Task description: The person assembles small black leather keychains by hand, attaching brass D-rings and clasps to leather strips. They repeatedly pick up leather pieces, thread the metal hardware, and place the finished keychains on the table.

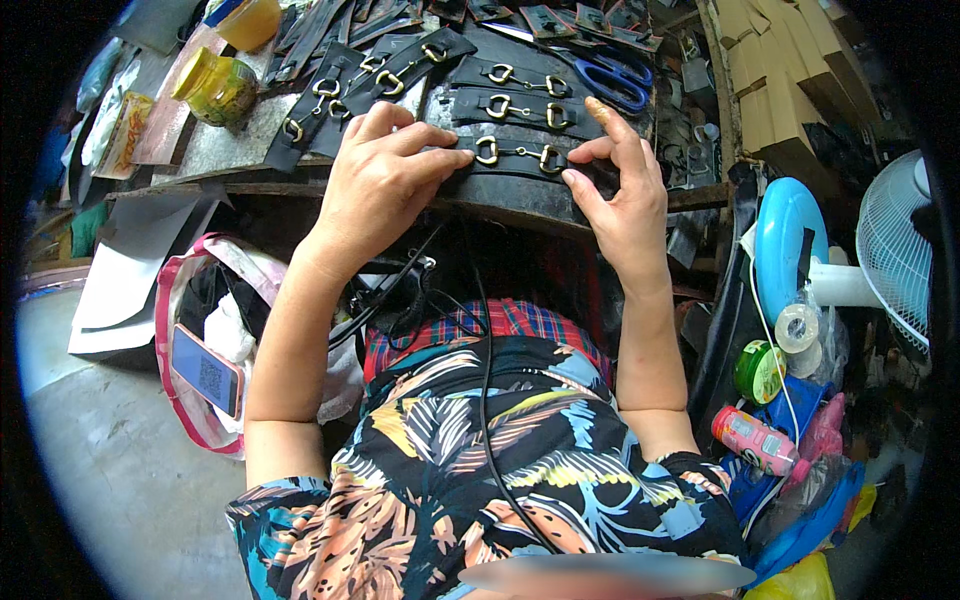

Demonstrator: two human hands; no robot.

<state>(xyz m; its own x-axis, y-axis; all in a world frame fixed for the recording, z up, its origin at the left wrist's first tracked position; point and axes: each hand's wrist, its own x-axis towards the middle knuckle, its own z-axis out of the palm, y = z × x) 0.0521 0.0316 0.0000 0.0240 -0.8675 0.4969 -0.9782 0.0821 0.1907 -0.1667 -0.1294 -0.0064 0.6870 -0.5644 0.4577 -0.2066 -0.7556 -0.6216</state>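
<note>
Along the front edge of the worktable lies a black leather strap with a gold-coloured horsebit fitting across its middle. My left hand pinches its left end, the index fingertip close to the left ring. At the other end, the thumb and index finger of my right hand close on the strap beside the right ring; the other fingers are raised. Two similar straps, a middle strap and a far strap, lie parallel just beyond. More black straps with fittings lie crossed to the left.
Blue-handled scissors rest right of the straps. A yellow jar and a yellow tub stand at left. Below is a pink-trimmed bag with a phone. At right are cardboard, a fan and a pink bottle.
</note>
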